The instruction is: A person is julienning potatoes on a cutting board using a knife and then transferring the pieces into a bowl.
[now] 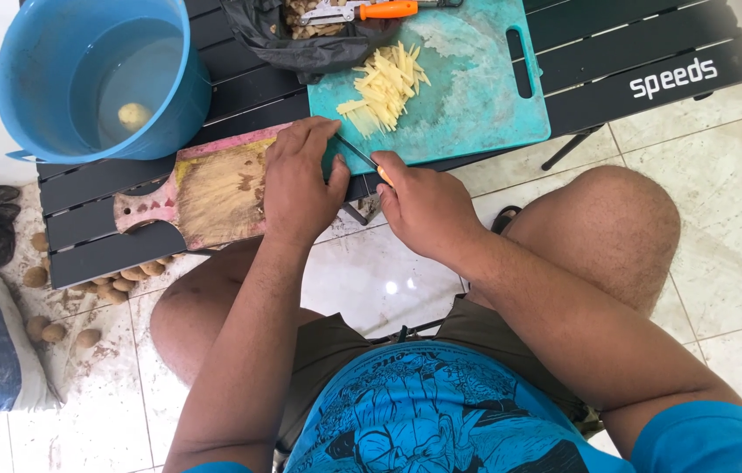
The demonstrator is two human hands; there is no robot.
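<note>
**Knife and steadying hand meet at the near edge of the teal board**

The right hand [428, 206] is closed around a knife [362, 158] with a yellow-orange handle, its thin dark blade slanting toward ten o'clock onto the teal cutting board [476, 96]. The left hand [299, 184] lies palm down with fingers curled over the blade's tip, seemingly pinning whatever is being cut; that piece is hidden beneath the fingers, so I cannot tell what it is.

At twelve o'clock from the hands lies a heap of pale potato sticks [386, 88], pushed away from the cutting edge. The worn pink wooden board [204, 193] sits under the left palm at nine o'clock. A blue bucket [38, 52] of water holding one peeled potato [134, 116] stands at ten o'clock, within reach. Unpeeled potatoes [117, 285] lie on the floor at eight o'clock.
</note>
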